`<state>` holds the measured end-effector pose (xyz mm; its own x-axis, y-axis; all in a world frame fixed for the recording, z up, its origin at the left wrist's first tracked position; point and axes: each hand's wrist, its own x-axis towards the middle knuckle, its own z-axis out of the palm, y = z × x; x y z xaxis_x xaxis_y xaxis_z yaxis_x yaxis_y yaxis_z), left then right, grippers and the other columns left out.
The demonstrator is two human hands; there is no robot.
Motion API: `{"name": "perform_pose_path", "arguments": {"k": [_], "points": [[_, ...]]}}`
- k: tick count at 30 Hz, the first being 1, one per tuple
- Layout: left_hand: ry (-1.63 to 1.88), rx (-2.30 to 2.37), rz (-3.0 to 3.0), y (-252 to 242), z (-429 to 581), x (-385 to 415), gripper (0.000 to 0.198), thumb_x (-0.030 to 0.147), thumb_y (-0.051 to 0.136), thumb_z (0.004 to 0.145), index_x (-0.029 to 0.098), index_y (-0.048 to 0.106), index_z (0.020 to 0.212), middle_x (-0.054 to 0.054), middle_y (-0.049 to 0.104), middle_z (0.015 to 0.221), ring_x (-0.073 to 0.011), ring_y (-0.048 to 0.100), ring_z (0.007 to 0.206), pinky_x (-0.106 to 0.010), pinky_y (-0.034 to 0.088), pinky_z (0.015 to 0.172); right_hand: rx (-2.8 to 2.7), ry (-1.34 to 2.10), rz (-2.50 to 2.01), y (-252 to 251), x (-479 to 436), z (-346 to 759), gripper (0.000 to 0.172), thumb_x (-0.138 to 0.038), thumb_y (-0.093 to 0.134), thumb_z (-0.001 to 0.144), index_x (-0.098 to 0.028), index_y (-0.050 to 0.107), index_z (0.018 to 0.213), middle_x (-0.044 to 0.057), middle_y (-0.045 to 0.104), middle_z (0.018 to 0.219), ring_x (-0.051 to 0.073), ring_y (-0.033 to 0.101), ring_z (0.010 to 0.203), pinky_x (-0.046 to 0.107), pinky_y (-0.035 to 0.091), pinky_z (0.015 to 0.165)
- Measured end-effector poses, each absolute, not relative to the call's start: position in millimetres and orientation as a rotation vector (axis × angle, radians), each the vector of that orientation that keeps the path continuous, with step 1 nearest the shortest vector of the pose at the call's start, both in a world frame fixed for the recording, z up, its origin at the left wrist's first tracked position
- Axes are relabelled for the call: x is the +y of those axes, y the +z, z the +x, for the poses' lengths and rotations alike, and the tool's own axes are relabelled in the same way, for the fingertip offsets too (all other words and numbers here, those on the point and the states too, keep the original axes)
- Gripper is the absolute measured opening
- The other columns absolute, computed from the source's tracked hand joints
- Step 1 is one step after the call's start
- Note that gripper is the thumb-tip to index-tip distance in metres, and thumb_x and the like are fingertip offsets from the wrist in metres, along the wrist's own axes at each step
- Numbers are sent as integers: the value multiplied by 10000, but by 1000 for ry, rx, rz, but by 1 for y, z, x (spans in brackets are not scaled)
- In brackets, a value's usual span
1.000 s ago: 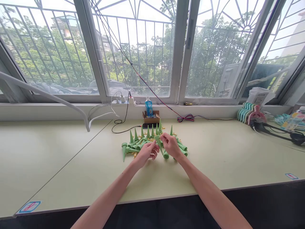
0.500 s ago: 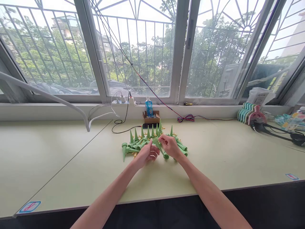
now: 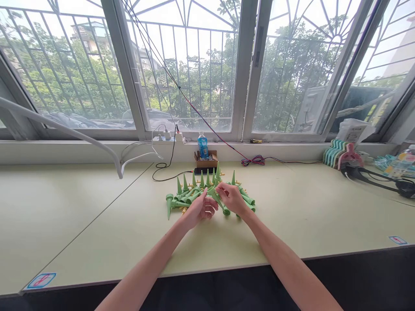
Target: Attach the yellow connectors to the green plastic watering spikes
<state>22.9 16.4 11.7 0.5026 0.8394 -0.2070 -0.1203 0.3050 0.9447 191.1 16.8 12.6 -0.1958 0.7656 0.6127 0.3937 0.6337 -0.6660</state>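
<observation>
My left hand [image 3: 204, 208] is closed, with its thumb and curled fingers round the wide end of a green plastic watering spike [image 3: 214, 196]. The spike tilts down to the right, its narrow end below my right hand. Close beside it, my right hand [image 3: 230, 198] has its fingers pinched together at the spike's wide end; whatever is between them is hidden. Around both hands lie more green watering spikes [image 3: 191, 196], several standing point up in a row behind. Small yellow valve pieces [image 3: 184, 210] show among them.
Behind the spikes are a phone [image 3: 203, 171] and a small cardboard box [image 3: 206, 163] with a blue-labelled bottle [image 3: 203, 146]. A bundled cable [image 3: 253, 160] lies by the sill. Dark headgear [image 3: 372, 176] and pastel plastic scoops [image 3: 337, 153] sit at the right. A white bent tube [image 3: 110, 151] reaches in from the left.
Almost nothing differs. Both hands stay at the same spike, with only a slight shift of my left hand's fingers and of the spike's tilt.
</observation>
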Motion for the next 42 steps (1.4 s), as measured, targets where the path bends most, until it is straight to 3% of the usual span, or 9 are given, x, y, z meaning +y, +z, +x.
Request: {"name": "perform_pose_path", "arguments": {"k": [42], "points": [[706,740,995,16,20,15,593,656,473,818,101,665,738,-94,623,826,-99,485,538,-228,313,471,-1791,482,-887,15,17,191,259,-368,442,923,-184,495,749,-49,396,585,84,313,505,214,283,501]]}}
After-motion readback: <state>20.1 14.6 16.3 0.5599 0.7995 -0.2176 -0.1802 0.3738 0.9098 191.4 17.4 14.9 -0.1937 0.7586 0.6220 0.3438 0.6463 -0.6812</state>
